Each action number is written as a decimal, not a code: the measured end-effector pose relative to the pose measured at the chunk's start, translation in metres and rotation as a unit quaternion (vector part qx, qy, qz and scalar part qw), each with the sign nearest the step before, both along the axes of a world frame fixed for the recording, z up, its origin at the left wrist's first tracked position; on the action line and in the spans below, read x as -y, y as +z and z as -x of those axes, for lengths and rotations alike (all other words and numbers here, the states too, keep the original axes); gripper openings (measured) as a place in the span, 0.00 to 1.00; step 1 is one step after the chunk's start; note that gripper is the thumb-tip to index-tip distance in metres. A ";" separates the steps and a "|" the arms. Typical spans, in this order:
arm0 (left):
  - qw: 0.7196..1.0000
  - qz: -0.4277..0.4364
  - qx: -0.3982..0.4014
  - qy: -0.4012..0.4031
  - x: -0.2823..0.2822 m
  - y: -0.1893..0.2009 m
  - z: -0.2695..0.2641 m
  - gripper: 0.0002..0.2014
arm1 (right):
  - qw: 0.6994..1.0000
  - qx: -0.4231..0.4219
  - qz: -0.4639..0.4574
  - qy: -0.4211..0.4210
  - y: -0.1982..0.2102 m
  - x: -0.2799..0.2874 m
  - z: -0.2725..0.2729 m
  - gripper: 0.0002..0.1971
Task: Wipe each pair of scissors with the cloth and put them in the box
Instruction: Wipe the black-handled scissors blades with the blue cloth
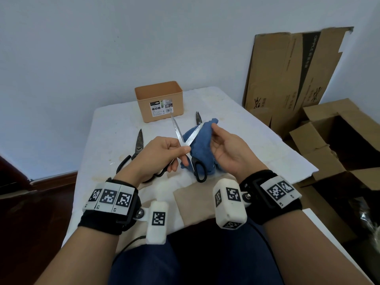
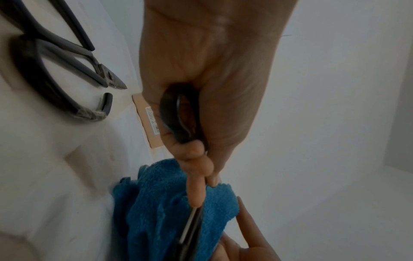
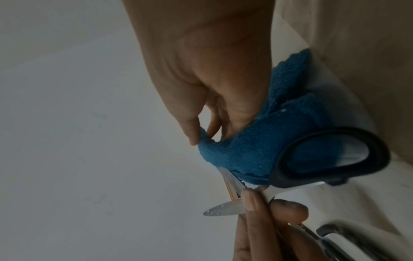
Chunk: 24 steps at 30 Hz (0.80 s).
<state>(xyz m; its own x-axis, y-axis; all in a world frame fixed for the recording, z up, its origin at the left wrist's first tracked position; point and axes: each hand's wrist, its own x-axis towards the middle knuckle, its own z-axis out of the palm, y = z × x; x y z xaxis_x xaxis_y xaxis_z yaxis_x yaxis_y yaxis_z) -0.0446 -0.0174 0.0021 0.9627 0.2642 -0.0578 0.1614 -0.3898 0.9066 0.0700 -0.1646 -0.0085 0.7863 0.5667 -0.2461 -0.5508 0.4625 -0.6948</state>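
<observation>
My left hand [image 1: 174, 153] grips the black-handled scissors [image 1: 185, 140] near the pivot, with the blades spread apart; one handle loop [image 2: 176, 114] sits in the palm. One blade lies across the blue cloth [image 1: 202, 147], which my right hand [image 1: 224, 145] holds from beneath, thumb pinching its top edge [image 3: 208, 141]. The other loop [image 3: 335, 153] hangs in front of the cloth. A tan box [image 1: 159, 99] stands open at the table's far side. Dark scissors [image 1: 138, 148] lie on the table to the left, and small snips [image 1: 198, 118] show behind the cloth.
The white table [image 1: 115, 124] ends at a pale wall. Cardboard sheets [image 1: 292, 75] lean at the right, with open cartons [image 1: 337, 140] on the floor beside the table. A dark wooden piece [image 1: 12, 177] sits at the left.
</observation>
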 end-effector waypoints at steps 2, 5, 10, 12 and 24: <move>1.000 -0.009 -0.003 0.000 0.000 0.000 0.000 0.15 | 1.000 0.001 -0.009 -0.007 -0.001 0.000 0.000 0.11; 1.000 -0.004 0.001 0.000 0.002 0.000 -0.001 0.16 | 1.000 0.023 -0.001 0.014 -0.002 0.000 0.003 0.10; 1.000 0.011 0.006 -0.022 0.006 0.000 -0.004 0.14 | 0.996 0.049 0.057 0.048 -0.003 -0.002 0.007 0.12; 0.999 0.016 0.008 -0.029 0.007 0.001 -0.005 0.13 | 0.992 0.070 0.091 0.046 -0.004 -0.003 0.007 0.11; 0.999 0.003 -0.016 -0.047 0.005 -0.002 -0.002 0.13 | 0.978 0.125 0.164 0.005 -0.012 -0.005 0.008 0.10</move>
